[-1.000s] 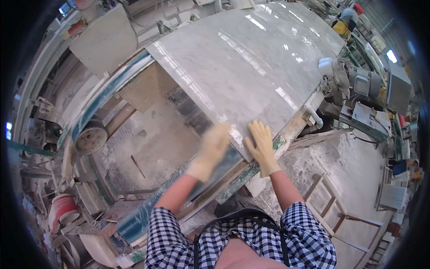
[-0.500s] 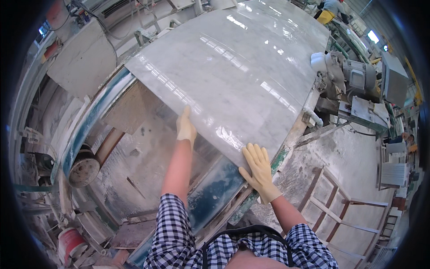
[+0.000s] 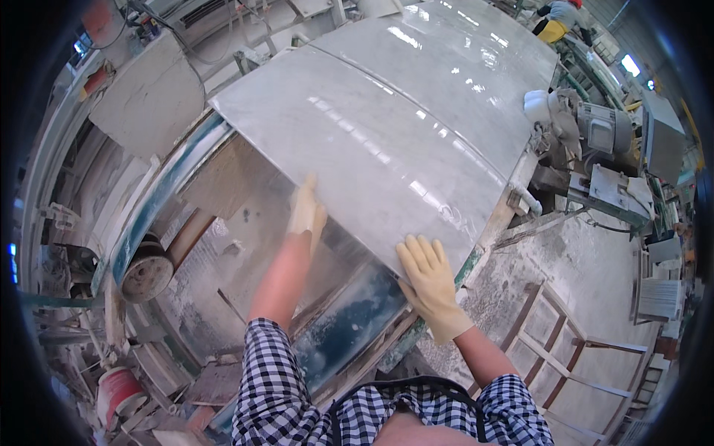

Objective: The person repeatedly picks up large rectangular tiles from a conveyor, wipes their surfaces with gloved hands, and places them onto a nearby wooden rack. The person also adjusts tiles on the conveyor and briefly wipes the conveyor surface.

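A pale grey, polished stone slab (image 3: 349,156), wet and shiny, lies before me. Beyond a straight seam across the surface lies a matching slab piece (image 3: 439,67). My left hand (image 3: 306,208), in a cream rubber glove, is closed on the near edge; one digit rests on top and the other fingers are partly hidden at or under the edge. At the near right corner, my gloved right hand (image 3: 431,290) lies with its fingers stretched flat on the slab, its thumb beside the edge.
Under the slab's near edge are a blue frame (image 3: 349,320) and a dusty pit with a round roller (image 3: 145,275). A motor (image 3: 602,126) stands right of the slab. A wooden rack (image 3: 554,349) is at lower right. Another person (image 3: 558,18) works far right.
A seam now shows across the stone, and reflections on the near piece have shifted. My left forearm has swung slightly left; both hands keep about the same places on the slab.
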`<state>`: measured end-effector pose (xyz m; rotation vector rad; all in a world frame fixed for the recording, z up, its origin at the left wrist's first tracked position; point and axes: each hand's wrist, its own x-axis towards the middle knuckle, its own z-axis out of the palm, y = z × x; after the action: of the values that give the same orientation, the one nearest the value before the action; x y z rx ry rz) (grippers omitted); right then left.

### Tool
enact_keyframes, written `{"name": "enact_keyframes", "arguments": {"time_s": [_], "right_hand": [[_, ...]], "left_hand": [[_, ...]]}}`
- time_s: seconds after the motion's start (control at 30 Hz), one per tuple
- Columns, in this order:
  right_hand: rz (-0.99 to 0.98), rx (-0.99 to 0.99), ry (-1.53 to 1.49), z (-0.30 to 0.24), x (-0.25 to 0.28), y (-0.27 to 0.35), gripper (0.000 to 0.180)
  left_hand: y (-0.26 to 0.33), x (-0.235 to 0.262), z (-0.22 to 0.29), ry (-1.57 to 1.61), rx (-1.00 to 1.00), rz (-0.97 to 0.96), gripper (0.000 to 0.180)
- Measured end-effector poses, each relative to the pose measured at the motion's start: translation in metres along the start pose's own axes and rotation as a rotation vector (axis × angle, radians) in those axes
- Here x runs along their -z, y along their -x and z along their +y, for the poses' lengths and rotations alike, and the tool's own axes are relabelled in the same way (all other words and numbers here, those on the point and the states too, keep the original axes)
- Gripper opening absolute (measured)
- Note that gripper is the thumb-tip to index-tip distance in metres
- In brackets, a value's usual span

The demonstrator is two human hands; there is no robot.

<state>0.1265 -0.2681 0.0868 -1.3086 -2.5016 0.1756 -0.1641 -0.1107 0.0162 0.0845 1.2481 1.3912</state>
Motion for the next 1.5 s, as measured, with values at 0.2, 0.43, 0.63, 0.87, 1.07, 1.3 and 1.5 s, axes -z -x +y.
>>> {"name": "enact_keyframes", "arguments": {"time_s": [0.2, 0.43, 0.63, 0.87, 1.07, 1.3, 1.5], "right_hand": [[0.077, 0.076, -0.012, -0.009, 0.003, 0.034, 0.066], [-0.099, 0.329, -0.096, -0.089, 0.016, 0.07, 0.057], [-0.578, 0.6, -0.613, -0.102, 0.002, 0.049, 0.058], [0.015, 0.254, -0.298, -0.062, -0.065, -0.14, 0.044], [-0.42, -0.435, -0.446, -0.032, -0.105, -0.218, 0.066], [-0.483, -0.465, -0.498, -0.023, -0.103, -0.227, 0.067], [-0.257, -0.382, -0.333, -0.04, -0.073, -0.228, 0.063]], "left_hand": [[0.047, 0.02, -0.008, 0.136, -0.129, -0.082, 0.044], [0.117, 0.145, -0.004, 0.167, -0.09, 0.013, 0.049], [0.192, 0.245, -0.015, 0.417, 0.038, 0.047, 0.055], [0.224, 0.316, -0.053, 0.331, -0.005, 0.191, 0.06], [0.229, 0.306, -0.054, 0.313, 0.017, 0.23, 0.058], [0.244, 0.292, -0.037, 0.383, 0.14, 0.238, 0.055], [0.251, 0.271, -0.044, 0.285, -0.061, 0.327, 0.063]]}}
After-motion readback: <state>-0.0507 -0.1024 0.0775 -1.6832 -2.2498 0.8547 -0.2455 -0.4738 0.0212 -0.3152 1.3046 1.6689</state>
